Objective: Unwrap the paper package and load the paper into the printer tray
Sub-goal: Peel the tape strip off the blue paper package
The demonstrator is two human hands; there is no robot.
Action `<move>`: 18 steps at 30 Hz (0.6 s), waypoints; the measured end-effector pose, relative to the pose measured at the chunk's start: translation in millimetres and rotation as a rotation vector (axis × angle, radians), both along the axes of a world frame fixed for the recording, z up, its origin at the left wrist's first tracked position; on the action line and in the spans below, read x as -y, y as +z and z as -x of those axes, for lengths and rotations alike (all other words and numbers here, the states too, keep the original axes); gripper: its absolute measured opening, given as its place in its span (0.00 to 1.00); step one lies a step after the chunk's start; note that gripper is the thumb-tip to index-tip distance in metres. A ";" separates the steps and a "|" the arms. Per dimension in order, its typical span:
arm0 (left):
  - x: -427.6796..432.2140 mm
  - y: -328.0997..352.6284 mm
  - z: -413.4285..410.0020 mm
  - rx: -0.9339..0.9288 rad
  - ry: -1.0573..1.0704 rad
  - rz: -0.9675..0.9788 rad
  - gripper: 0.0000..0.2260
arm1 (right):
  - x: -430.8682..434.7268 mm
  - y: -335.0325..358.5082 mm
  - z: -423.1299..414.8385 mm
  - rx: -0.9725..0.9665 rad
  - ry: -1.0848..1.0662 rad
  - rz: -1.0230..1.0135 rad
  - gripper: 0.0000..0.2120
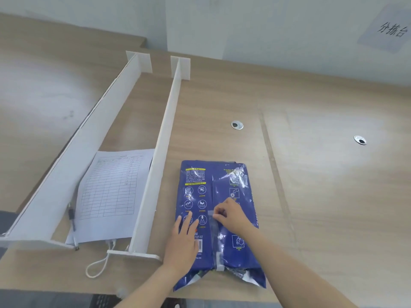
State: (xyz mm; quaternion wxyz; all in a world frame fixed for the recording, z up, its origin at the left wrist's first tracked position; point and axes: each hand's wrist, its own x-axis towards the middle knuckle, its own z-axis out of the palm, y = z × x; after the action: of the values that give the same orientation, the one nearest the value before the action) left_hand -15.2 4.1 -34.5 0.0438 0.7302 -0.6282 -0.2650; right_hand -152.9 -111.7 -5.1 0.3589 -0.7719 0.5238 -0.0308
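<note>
We're on the unwrap step: blue paper package (216, 218) lies on the surface (311, 196) near the front edge. Left hand (183, 243) flat, fingers spread, pinning it; right hand (231, 216) fingers pinch the seam tape (216, 238). Next, prob. peel along the seam. Printer tray not visible

The paper package (219, 210) is wrapped in shiny blue wrap, crinkled where light is caught. The tabletop (311, 174) is made of pale, smooth wood with a soft shine. The dividers (160, 156) look like flat, dull white board. The sheet (113, 192) is thin paper.
</note>
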 end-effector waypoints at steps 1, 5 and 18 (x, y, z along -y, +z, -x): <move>-0.7 1.6 0.9 0.006 -0.006 -0.010 0.25 | -6.0 -1.2 3.9 0.010 0.004 0.005 0.06; -3.3 7.1 3.1 -0.002 0.008 -0.037 0.26 | -27.9 -2.4 25.0 0.059 -0.006 0.054 0.06; -31.2 16.8 23.6 0.018 0.049 -0.130 0.28 | -89.0 2.9 75.6 0.050 0.313 0.205 0.08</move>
State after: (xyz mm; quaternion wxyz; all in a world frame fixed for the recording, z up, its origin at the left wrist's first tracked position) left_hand -38.8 35.2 -17.7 -0.0028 0.7492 -0.5919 -0.2974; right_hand -228.5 -22.8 -2.2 0.2918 -0.8756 0.3822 -0.0470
